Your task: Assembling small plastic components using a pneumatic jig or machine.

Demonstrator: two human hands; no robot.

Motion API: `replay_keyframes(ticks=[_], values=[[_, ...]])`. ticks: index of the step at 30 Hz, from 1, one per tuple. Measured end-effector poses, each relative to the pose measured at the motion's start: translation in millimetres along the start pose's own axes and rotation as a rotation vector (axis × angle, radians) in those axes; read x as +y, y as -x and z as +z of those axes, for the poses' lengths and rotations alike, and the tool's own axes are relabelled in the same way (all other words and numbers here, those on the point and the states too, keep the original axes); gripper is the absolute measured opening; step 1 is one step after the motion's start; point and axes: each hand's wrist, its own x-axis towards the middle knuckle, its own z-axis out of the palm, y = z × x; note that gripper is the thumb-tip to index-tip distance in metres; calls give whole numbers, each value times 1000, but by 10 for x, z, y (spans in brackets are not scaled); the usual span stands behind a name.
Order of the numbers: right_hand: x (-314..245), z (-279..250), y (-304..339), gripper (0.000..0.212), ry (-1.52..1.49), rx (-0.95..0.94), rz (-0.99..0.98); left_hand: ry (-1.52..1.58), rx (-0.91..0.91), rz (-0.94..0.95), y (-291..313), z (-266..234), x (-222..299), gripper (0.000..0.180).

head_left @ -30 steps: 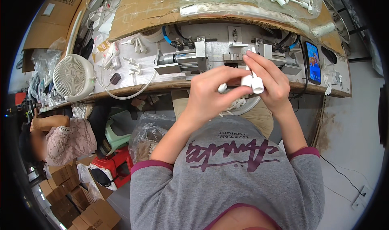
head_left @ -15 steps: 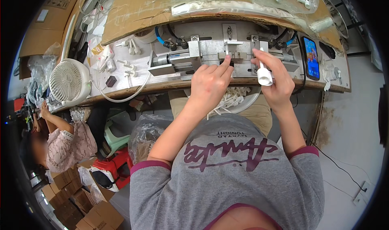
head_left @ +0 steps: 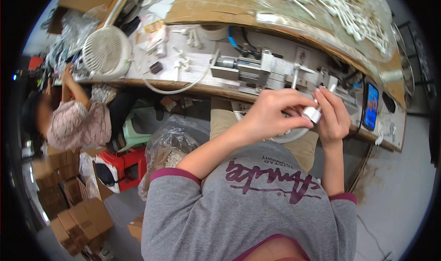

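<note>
My left hand (head_left: pixel 275 114) grips the wide, cup-like end of a white plastic part (head_left: pixel 312 114) with a hollow mouth, between thumb and fingers. My right hand (head_left: pixel 334 118) has its fingers closed round the part's narrower stem. Both hands hover just in front of the bench edge. Behind them is a metal clamping fixture (head_left: pixel 243 70) with a cylinder and steel blocks. A white rod-like piece (head_left: pixel 296 77) stands at the fixture's middle. My hands partly hide the fixture's right half.
Several white plastic parts (head_left: pixel 182 62) lie left of the fixture, near a white fan (head_left: pixel 106 52). A clear bag of white parts (head_left: pixel 353 17) rests on cardboard (head_left: pixel 216 8) behind. At right lies a phone (head_left: pixel 370 105). Another person (head_left: pixel 78 118) sits at far left.
The view has shifted, so the bench sits further right. My left hand has left the fixture's middle and come to the white part, which my right hand held alone before.
</note>
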Motion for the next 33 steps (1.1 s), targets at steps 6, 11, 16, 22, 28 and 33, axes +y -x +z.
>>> replay_keyframes(ticks=[6,11,16,22,28,33], values=[[-32,-8,-79,43,-18,66,191,-557,184,192,81,-23,-153,31],[-25,-93,-46,56,-267,48,270,-950,109,294,109,58,-611,28],[-51,0,15,45,-297,88,307,-1128,26,374,-31,90,-650,16],[-81,-31,8,34,-224,4,338,-1178,-36,326,-23,81,-630,9],[-139,-22,32,30,-89,-43,334,-1124,-124,236,-53,27,-569,23],[-211,33,142,30,-67,-107,299,-854,67,206,-431,-386,-65,39]])
